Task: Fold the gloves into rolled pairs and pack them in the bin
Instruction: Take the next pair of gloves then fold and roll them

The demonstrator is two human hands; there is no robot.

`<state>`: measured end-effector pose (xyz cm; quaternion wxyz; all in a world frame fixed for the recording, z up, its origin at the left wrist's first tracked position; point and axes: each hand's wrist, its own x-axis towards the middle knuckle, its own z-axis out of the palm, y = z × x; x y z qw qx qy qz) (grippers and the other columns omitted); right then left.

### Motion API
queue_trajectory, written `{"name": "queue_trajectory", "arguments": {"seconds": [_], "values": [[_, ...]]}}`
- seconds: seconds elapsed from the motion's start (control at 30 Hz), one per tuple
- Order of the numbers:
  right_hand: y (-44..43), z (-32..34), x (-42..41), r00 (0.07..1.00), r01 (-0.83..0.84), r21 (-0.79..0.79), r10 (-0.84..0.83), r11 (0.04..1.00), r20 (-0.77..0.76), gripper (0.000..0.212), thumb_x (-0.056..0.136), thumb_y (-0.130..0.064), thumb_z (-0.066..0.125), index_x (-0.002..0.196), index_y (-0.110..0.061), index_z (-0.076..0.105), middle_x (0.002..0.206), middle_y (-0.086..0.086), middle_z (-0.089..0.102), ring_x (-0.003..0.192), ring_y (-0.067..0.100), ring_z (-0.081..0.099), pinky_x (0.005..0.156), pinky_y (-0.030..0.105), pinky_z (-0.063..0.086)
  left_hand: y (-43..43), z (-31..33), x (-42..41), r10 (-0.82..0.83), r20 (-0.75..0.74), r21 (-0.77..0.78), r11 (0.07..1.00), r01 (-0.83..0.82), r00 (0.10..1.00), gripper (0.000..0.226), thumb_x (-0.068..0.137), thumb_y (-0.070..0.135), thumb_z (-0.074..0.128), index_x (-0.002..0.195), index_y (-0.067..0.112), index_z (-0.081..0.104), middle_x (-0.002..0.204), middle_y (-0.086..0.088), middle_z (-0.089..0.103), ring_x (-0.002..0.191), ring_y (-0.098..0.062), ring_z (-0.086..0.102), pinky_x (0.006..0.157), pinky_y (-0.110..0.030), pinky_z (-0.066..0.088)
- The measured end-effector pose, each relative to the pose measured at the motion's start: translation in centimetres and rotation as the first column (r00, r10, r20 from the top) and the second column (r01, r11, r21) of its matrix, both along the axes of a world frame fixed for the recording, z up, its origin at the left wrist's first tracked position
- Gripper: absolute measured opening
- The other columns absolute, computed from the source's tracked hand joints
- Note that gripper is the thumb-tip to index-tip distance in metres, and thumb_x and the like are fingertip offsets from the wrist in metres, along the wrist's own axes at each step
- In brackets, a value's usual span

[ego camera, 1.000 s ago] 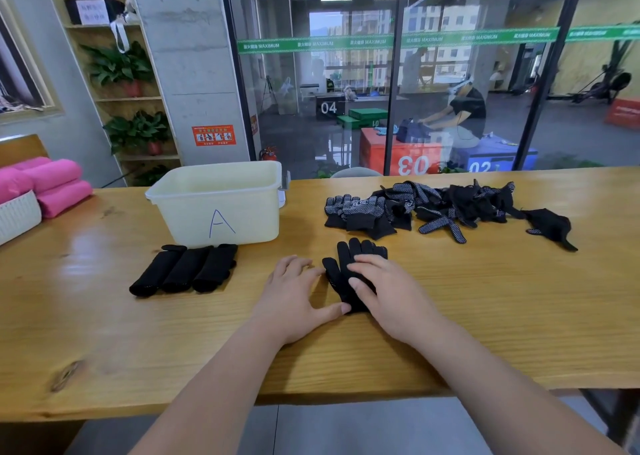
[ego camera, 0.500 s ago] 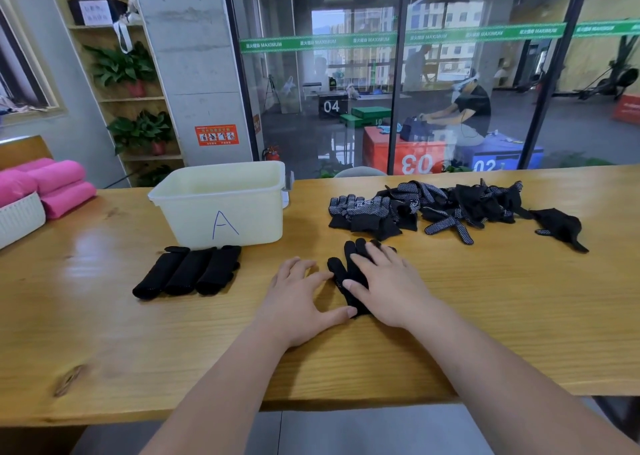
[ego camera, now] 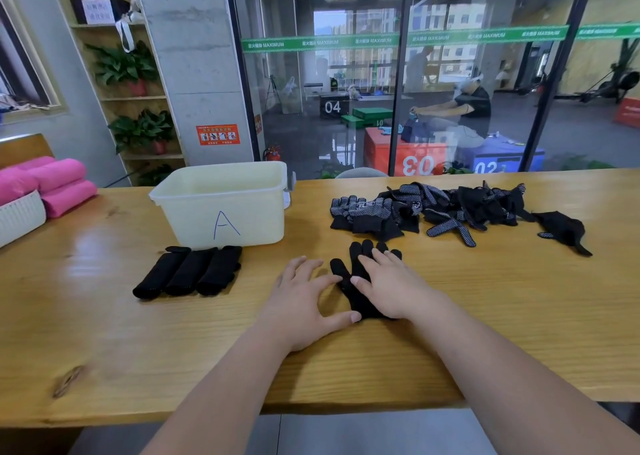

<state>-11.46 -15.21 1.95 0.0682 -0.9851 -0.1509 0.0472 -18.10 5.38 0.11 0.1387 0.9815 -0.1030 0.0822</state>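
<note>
Neither hand grips anything: both lie with straight, spread fingers. The right hand [ego camera: 391, 286] presses palm-down on a black glove [ego camera: 362, 307] lying flat at the centre of the frame, its fingers pointing away toward the bin side. The left hand [ego camera: 301, 298] rests on the wooden table [ego camera: 485, 298] just left of it, thumb tip touching the glove's cuff end. This looks like smoothing and squaring: the flat palm pins the fabric while the left hand sits ready at the edge to tidy or start a roll from the cuff. Whether one glove or a stacked pair lies under the palm I cannot tell, since the hand covers most of it.

Three rolled pairs [ego camera: 188, 271] lie side by side left of centre, touching one another, just in front of the cream bin marked "A" [ego camera: 194, 212]. They seem parked there to be packed together later, so the packing step is not yet done. Nothing shows inside the bin from this angle.

A pile of loose dotted gloves [ego camera: 426, 208] sits in the upper right of the table, within reach of the right hand. One stray glove [ego camera: 561, 227] lies apart at its right end. Much of the task appears left to do.

Pink rolled towels [ego camera: 59, 184] and a white basket [ego camera: 20, 217] sit at the far left edge.
</note>
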Motion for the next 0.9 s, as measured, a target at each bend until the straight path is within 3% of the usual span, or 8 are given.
{"name": "queue_trajectory", "arguments": {"seconds": [0.13, 0.27, 0.47, 0.63, 0.77, 0.9], "values": [[0.8, 0.8, 1.0, 0.994, 0.045, -0.010, -0.044, 0.999, 0.097, 0.072, 0.109, -0.060, 0.025, 0.168, -0.019, 0.016, 0.176, 0.009, 0.006, 0.162, 0.032, 0.005, 0.130, 0.050, 0.016, 0.0, 0.0, 0.1, -0.001, -0.004, -0.017, 1.000, 0.001, 1.000, 0.095, 0.074, 0.100, 0.046, 0.154, 0.048, 0.045, 0.169, 0.014, 0.025, 0.159, -0.013, -0.001, 0.130, -0.046, 0.016], [2.1, 0.4, 1.5, 0.999, 0.029, -0.024, -0.028, 0.999, 0.027, 0.075, 0.109, -0.063, 0.025, 0.166, -0.015, 0.021, 0.176, 0.009, 0.011, 0.161, 0.032, 0.009, 0.129, 0.051, 0.020, 0.1, -0.1, 0.1, -0.005, 0.000, -0.022, 1.000, 0.005, 1.000, 0.096, 0.074, 0.100, 0.046, 0.154, 0.048, 0.045, 0.170, 0.013, 0.024, 0.159, -0.012, -0.001, 0.130, -0.047, 0.016], [3.0, -0.8, 2.0, 0.994, 0.061, -0.008, -0.060, 0.998, 0.096, 0.080, 0.105, -0.070, 0.018, 0.167, -0.019, 0.017, 0.176, 0.008, 0.005, 0.162, 0.033, 0.003, 0.130, 0.052, 0.013, 0.3, -0.4, 0.3, 0.000, 0.063, -0.123, 0.992, 0.008, 0.998, 0.103, 0.070, 0.099, 0.052, 0.154, 0.041, 0.041, 0.163, 0.015, 0.031, 0.157, -0.009, 0.006, 0.128, -0.044, 0.023], [3.7, -1.6, 2.7, 0.995, 0.087, -0.031, -0.085, 0.996, 0.044, 0.088, 0.096, -0.083, 0.010, 0.169, -0.034, 0.003, 0.177, 0.000, -0.008, 0.162, 0.035, -0.010, 0.129, 0.059, -0.003, 0.3, -0.4, 0.2, 0.008, 0.145, -0.210, 0.977, 0.023, 0.989, 0.085, 0.088, 0.088, 0.045, 0.151, 0.032, 0.043, 0.155, 0.018, 0.038, 0.153, -0.007, 0.016, 0.126, -0.036, 0.024], [4.6, -0.8, 2.3, 0.997, 0.072, -0.069, -0.074, 0.995, -0.023, 0.087, 0.097, -0.080, 0.016, 0.168, -0.034, -0.006, 0.175, -0.003, -0.017, 0.160, 0.039, -0.018, 0.126, 0.065, -0.007, 0.5, -0.5, 0.4, 0.041, 0.200, -0.231, 0.973, 0.007, 0.979, 0.074, 0.098, 0.081, 0.030, 0.147, 0.029, 0.050, 0.150, 0.014, 0.045, 0.149, -0.009, 0.025, 0.123, -0.035, 0.028], [5.9, -1.2, -0.3, 1.000, 0.013, -0.044, -0.013, 0.999, 0.004, 0.081, 0.100, -0.074, 0.017, 0.168, -0.035, -0.007, 0.175, -0.003, -0.018, 0.159, 0.039, -0.019, 0.125, 0.066, -0.010, 0.5, -0.5, 0.4, 0.092, 0.268, -0.258, 0.966, -0.021, 0.959, 0.058, 0.106, 0.064, 0.026, 0.138, 0.028, 0.058, 0.140, 0.012, 0.053, 0.138, -0.010, 0.037, 0.116, -0.036, 0.036]]}}
